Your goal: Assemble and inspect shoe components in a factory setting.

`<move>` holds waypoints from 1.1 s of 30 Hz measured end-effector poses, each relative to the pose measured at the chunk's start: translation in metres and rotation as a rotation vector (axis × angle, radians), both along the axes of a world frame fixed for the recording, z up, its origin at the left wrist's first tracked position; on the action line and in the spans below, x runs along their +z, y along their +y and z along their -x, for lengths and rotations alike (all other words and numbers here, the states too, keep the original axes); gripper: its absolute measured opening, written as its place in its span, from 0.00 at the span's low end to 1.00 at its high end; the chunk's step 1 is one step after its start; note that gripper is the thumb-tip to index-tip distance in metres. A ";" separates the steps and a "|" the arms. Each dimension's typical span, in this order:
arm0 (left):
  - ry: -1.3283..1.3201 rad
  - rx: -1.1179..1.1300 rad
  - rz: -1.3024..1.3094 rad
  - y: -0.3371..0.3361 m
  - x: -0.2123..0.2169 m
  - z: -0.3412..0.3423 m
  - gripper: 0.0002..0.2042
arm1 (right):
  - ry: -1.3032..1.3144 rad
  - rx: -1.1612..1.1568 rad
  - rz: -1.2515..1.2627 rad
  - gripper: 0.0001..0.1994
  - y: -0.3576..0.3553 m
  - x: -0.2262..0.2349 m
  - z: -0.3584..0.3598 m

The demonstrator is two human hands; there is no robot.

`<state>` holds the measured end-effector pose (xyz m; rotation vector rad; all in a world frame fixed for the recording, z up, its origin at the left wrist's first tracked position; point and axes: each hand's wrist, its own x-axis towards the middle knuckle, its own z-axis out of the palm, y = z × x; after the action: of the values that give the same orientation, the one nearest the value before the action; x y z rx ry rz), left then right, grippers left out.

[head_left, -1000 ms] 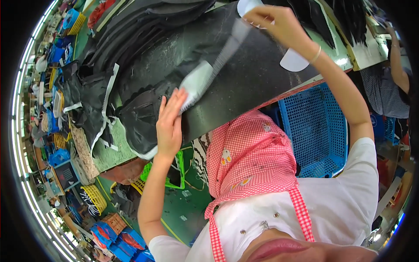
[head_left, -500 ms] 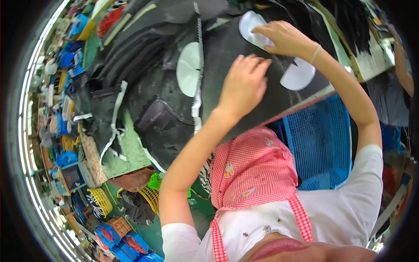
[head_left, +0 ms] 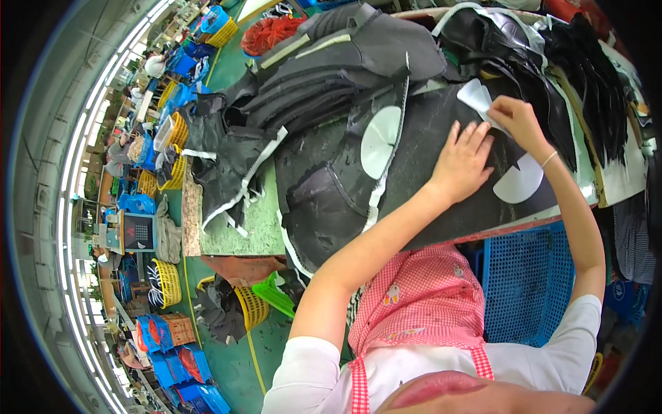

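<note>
- Right hand [head_left: 516,119]: fingers pinched together on a white paper piece [head_left: 476,95], gripping its lower edge. The piece stands up from the black fabric panel [head_left: 427,148], just beyond the fingertips.
- Left hand [head_left: 463,160]: fingers spread apart, palm down, pressed flat on the black fabric panel. It holds nothing. It lies just beside the right hand, on the near side.
- White round patch [head_left: 380,141]: lies on the panel to the left of the left hand, near but apart from it, beside a white-edged seam.
- White curved patch [head_left: 520,183]: lies on the panel under the right wrist, near the table edge.
- Green table [head_left: 256,228]: carries the panel and a pile of black garments [head_left: 345,62] beyond it.
- Blue plastic crate [head_left: 527,276]: stands below the table edge, beside the pink checked apron [head_left: 414,297].
</note>
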<state>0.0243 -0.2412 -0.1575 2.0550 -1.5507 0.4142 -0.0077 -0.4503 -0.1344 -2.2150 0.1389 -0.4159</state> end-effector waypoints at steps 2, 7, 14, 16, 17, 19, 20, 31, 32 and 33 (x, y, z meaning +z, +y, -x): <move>-0.029 0.072 -0.039 -0.004 -0.010 0.000 0.27 | 0.005 0.023 -0.088 0.08 -0.022 -0.011 -0.012; 0.051 0.064 -0.151 -0.016 0.001 0.000 0.27 | -0.295 -0.243 -0.592 0.10 -0.057 0.001 -0.013; 0.012 0.012 0.043 0.080 0.041 0.009 0.18 | -0.248 0.166 -0.788 0.16 0.029 0.082 0.014; 0.202 -0.097 0.110 0.141 0.060 0.014 0.11 | 0.072 0.164 -0.739 0.20 0.029 0.075 0.047; 0.230 -0.002 -0.021 0.178 0.071 0.017 0.10 | 0.140 0.185 -0.750 0.20 0.026 0.065 0.055; 0.183 0.169 -0.207 0.245 0.072 0.012 0.11 | 0.095 0.188 -0.787 0.17 0.053 0.057 0.063; 0.286 0.251 -0.293 0.273 0.065 0.012 0.13 | 0.121 0.195 -0.794 0.17 0.063 0.055 0.057; 1.411 0.205 0.354 0.313 0.050 -0.031 0.18 | 0.274 0.744 -0.352 0.07 0.230 0.050 0.009; 1.419 0.204 0.360 0.318 0.051 -0.028 0.18 | 0.318 0.759 -0.336 0.07 0.236 0.041 0.008; 1.289 0.361 0.202 0.322 0.052 -0.024 0.17 | 0.361 0.773 -0.321 0.08 0.241 0.032 0.007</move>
<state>0.0480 0.0812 -0.1060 1.7557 -0.3450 -0.5486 -0.0147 -0.2095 -0.1020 -1.8278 -0.4235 0.4065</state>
